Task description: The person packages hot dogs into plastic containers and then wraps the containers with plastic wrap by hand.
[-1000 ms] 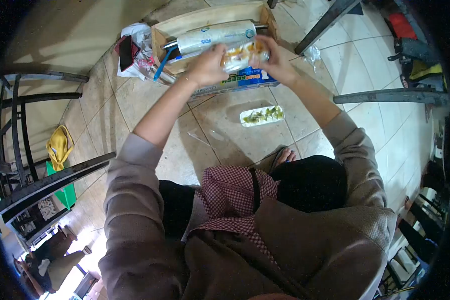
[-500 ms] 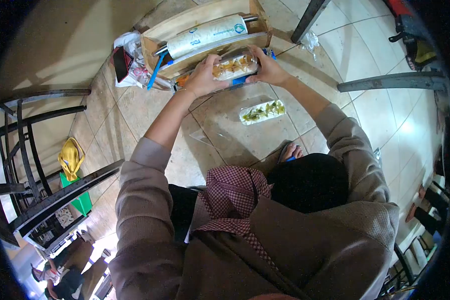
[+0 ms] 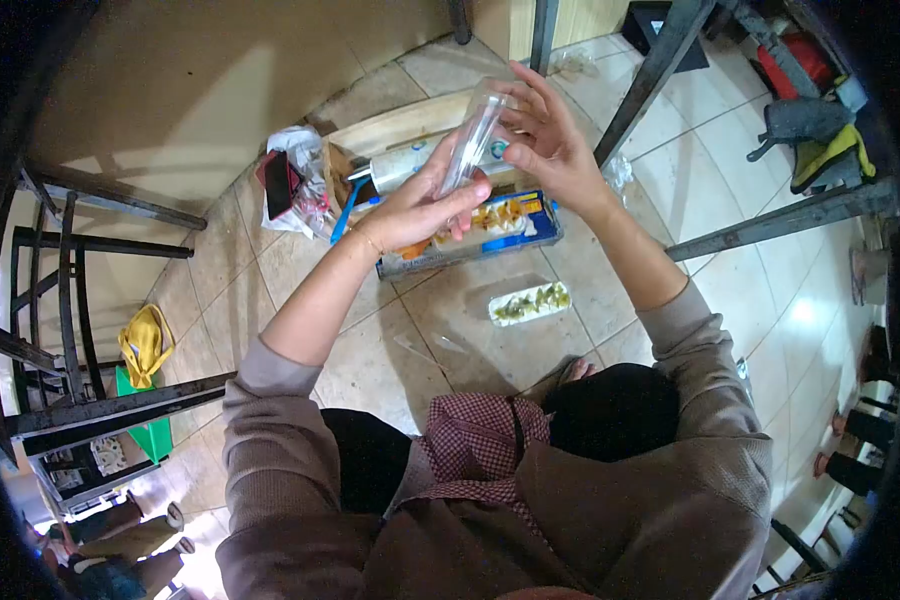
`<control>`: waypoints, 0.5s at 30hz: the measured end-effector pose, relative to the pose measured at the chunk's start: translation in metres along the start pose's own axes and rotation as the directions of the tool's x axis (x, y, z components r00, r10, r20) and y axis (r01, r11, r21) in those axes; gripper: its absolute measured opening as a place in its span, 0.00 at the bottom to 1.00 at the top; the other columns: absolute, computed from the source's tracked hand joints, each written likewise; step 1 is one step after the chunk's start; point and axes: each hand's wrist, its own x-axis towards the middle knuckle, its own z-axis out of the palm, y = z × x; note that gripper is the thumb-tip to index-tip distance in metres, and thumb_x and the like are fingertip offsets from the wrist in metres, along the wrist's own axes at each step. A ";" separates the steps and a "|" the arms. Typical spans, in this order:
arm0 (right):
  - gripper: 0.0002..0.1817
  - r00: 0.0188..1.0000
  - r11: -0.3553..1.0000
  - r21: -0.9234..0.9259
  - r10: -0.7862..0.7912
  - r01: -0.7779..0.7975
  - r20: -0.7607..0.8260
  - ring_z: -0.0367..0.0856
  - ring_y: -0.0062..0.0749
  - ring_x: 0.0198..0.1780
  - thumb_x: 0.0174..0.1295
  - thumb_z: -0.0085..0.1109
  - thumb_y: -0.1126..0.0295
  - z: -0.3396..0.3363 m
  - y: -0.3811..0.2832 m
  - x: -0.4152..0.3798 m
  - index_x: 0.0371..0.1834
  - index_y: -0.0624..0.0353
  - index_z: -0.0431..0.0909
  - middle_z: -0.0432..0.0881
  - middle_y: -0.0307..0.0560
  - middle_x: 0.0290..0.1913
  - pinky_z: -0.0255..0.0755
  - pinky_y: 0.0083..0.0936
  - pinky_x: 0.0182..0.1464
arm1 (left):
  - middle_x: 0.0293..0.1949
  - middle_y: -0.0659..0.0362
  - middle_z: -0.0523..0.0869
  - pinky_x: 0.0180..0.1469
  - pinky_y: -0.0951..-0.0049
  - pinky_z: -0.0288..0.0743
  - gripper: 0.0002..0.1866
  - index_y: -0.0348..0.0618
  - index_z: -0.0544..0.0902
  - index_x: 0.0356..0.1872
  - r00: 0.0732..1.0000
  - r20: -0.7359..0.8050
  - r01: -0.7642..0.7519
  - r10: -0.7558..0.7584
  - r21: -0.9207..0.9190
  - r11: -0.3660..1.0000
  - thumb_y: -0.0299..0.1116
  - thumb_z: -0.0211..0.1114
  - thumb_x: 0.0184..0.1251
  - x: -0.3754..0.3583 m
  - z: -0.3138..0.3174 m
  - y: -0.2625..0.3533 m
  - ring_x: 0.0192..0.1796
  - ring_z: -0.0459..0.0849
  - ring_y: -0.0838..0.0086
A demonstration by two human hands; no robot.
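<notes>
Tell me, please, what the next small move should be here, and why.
I would probably level the clear plastic cover and bring it over the orange-topped food tray. The left hand holds the cover at a tilt, while the tray sits on the blue box, seemingly uncovered, though the hand hides part of it.

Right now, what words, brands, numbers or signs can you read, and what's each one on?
No text reads clearly in this view.
Blue box: print along its front side, too small and blurred to read.
White roll: blue-green marks, partly behind the left hand, too small to read.
Clear plastic piece in that hand: no lettering visible.
</notes>
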 end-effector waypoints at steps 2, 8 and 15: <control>0.44 1.000 1.000 -0.012 0.019 -0.019 -0.024 0.71 0.35 0.62 0.56 0.68 0.77 0.008 -0.007 0.006 0.74 0.50 0.54 0.64 0.48 0.67 0.74 0.31 0.60 | 0.46 0.57 0.72 0.31 0.77 0.77 0.42 0.60 0.43 0.77 0.998 -0.061 -0.017 0.012 -0.077 0.997 0.43 0.60 0.71 -0.004 0.003 0.008 0.29 0.76 0.81; 0.37 0.996 0.997 -0.076 -0.038 0.031 -0.086 0.74 0.32 0.58 0.57 0.67 0.77 0.030 -0.017 0.007 0.70 0.54 0.59 0.68 0.50 0.64 0.75 0.29 0.58 | 0.54 0.50 0.71 0.36 0.77 0.79 0.38 0.59 0.38 0.77 0.997 -0.080 0.024 -0.005 0.237 0.971 0.47 0.50 0.75 -0.018 0.005 0.022 0.32 0.78 0.78; 0.21 0.962 1.000 -0.025 -0.019 0.012 -0.274 0.81 0.26 0.44 0.65 0.60 0.75 0.028 -0.013 0.005 0.61 0.62 0.70 0.81 0.50 0.50 0.78 0.22 0.42 | 0.55 0.52 0.75 0.40 0.78 0.79 0.31 0.50 0.54 0.75 0.977 -0.141 -0.106 0.161 0.332 0.937 0.43 0.51 0.75 -0.020 -0.004 0.015 0.40 0.83 0.78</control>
